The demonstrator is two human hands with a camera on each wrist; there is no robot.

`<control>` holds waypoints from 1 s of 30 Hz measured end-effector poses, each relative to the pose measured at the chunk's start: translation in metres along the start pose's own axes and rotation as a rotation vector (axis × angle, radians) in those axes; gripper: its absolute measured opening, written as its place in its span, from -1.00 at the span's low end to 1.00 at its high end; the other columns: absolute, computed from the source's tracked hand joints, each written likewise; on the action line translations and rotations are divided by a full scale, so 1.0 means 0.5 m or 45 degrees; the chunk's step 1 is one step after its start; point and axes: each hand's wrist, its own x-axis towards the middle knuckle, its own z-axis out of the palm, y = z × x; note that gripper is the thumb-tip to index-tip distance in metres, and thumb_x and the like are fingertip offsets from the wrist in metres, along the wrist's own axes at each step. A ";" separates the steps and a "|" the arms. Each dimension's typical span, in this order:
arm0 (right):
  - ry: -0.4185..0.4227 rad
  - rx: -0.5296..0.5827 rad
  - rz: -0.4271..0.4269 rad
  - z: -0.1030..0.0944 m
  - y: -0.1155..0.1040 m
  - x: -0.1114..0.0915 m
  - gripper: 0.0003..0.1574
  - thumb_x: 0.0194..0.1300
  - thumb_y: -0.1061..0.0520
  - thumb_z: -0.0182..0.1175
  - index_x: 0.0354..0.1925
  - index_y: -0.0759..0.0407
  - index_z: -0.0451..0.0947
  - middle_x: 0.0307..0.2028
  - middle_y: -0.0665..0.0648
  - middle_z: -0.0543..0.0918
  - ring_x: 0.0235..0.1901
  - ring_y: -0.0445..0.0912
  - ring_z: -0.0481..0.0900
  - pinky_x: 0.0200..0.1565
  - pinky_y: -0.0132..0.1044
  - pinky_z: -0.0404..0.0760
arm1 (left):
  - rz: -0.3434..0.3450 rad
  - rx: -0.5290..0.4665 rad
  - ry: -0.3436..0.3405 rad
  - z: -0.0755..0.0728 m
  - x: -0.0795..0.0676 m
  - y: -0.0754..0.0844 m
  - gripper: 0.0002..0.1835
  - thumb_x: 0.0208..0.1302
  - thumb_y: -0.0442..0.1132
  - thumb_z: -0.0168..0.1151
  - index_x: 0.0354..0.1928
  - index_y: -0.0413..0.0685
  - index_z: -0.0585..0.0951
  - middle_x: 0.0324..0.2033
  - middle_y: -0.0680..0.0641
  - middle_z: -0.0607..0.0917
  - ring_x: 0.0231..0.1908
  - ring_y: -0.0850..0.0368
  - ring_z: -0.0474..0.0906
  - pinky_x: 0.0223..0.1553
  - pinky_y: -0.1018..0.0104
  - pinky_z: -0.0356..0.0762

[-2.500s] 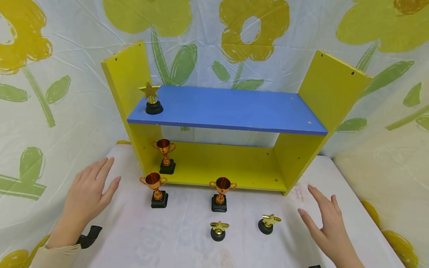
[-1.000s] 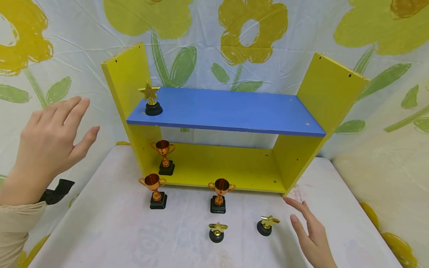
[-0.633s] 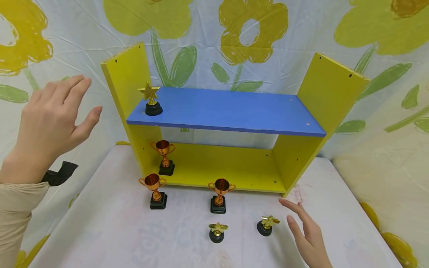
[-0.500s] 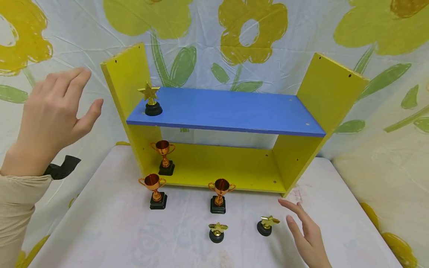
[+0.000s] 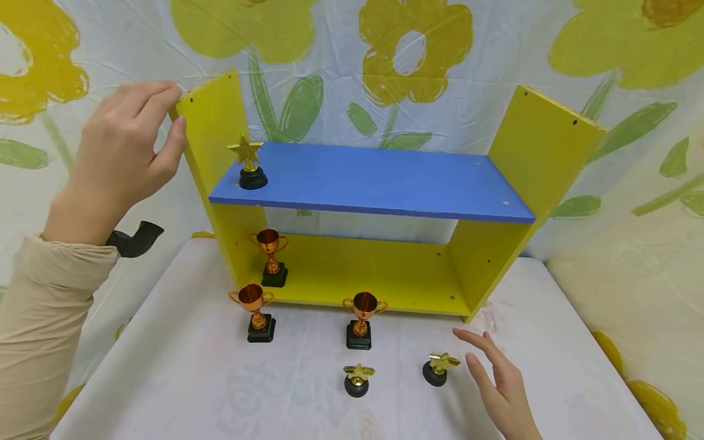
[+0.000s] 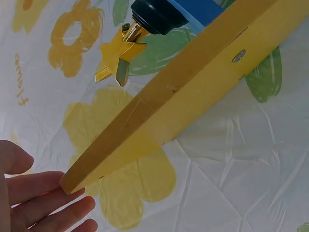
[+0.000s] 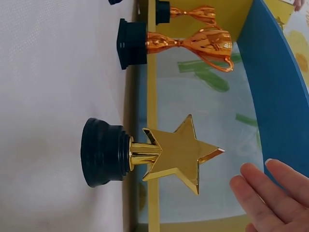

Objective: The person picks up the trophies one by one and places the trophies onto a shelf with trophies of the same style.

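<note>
My left hand [image 5: 123,143] is raised at the top front corner of the shelf unit's yellow left side panel [image 5: 211,116]. In the left wrist view its fingers [image 6: 53,205] lie at the panel's end, seeming to touch it, with the thumb apart. Low on the right, my right hand [image 5: 503,385] hovers over the table with fingers extended, holding nothing. Just left of it stands a gold star trophy [image 5: 438,368] on a round black base. Another star trophy [image 5: 357,380] stands farther left, and a third star trophy [image 5: 252,165] is on the blue shelf [image 5: 363,177].
One bronze cup trophy [image 5: 271,256] stands at the left of the yellow bottom shelf [image 5: 363,272]. On the white table [image 5: 181,366] before the unit are a left cup trophy [image 5: 257,311] and a middle cup trophy [image 5: 362,321]. Flowered cloth [image 5: 341,79] hangs behind.
My left hand has risen from beside the unit, then moved right to the top of the left panel. My right hand has shifted left toward the nearest star trophy. The trophies stay put.
</note>
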 end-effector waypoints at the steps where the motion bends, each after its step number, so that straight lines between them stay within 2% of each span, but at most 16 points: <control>1: -0.003 0.004 0.000 0.000 0.000 0.000 -0.45 0.33 0.47 0.10 0.25 0.21 0.52 0.14 0.15 0.63 0.34 -0.22 0.35 0.44 -0.38 0.03 | -0.012 -0.021 0.002 0.004 0.002 -0.001 -0.57 0.41 -0.22 -0.05 0.06 -0.48 0.57 0.02 -0.40 0.62 0.05 -0.40 0.50 0.26 -0.07 0.38; 6: -0.012 0.005 0.001 0.004 0.001 0.001 -0.46 0.33 0.45 0.12 0.23 0.17 0.53 0.13 0.13 0.64 0.35 -0.23 0.33 0.43 -0.39 0.04 | -0.074 -0.090 0.027 0.023 0.006 -0.011 -0.66 0.39 -0.32 -0.01 0.00 -0.45 0.61 -0.05 -0.39 0.66 0.01 -0.39 0.55 0.20 -0.12 0.44; 14: -0.003 -0.022 -0.019 0.016 0.010 0.002 -0.44 0.26 0.46 0.21 0.19 0.14 0.57 0.08 0.12 0.67 0.31 -0.28 0.38 0.42 -0.42 0.07 | -0.107 -0.078 0.069 0.038 0.011 -0.020 -0.67 0.39 -0.32 -0.05 -0.03 -0.37 0.63 -0.13 -0.33 0.71 -0.10 -0.37 0.62 0.00 -0.27 0.52; 20: 0.006 0.011 -0.049 0.025 0.022 0.002 -0.41 0.16 0.50 0.28 0.16 0.19 0.58 0.03 0.15 0.69 0.22 -0.26 0.49 0.42 -0.37 0.10 | -0.081 -0.058 0.079 0.042 0.017 -0.020 -0.71 0.40 -0.29 -0.08 -0.15 -0.34 0.60 -0.42 -0.27 0.65 -0.39 -0.25 0.56 -0.32 -0.22 0.51; 23: -0.001 0.033 -0.068 0.028 0.031 -0.002 -0.40 0.13 0.51 0.30 0.14 0.21 0.59 0.02 0.16 0.70 0.21 -0.23 0.51 0.41 -0.36 0.12 | -0.105 -0.063 0.089 0.050 0.018 -0.019 -0.69 0.39 -0.29 -0.09 -0.12 -0.34 0.61 -0.35 -0.27 0.68 -0.39 -0.21 0.54 -0.31 -0.22 0.51; 27: -0.007 0.105 -0.123 0.034 0.042 -0.006 -0.40 0.07 0.54 0.33 0.11 0.26 0.60 -0.01 0.22 0.70 0.15 -0.17 0.56 0.41 -0.33 0.15 | -0.163 -0.079 0.132 0.061 0.014 -0.014 -0.68 0.36 -0.31 -0.06 -0.09 -0.36 0.63 -0.15 -0.27 0.72 -0.24 -0.22 0.61 -0.19 -0.28 0.54; 30: 0.000 0.159 -0.174 0.039 0.049 -0.009 -0.40 0.02 0.58 0.33 0.07 0.32 0.60 -0.05 0.30 0.70 0.09 -0.13 0.61 0.41 -0.32 0.16 | -0.201 -0.092 0.173 0.069 0.015 -0.011 -0.69 0.34 -0.31 -0.04 -0.12 -0.35 0.65 -0.15 -0.25 0.73 -0.25 -0.19 0.62 -0.19 -0.30 0.53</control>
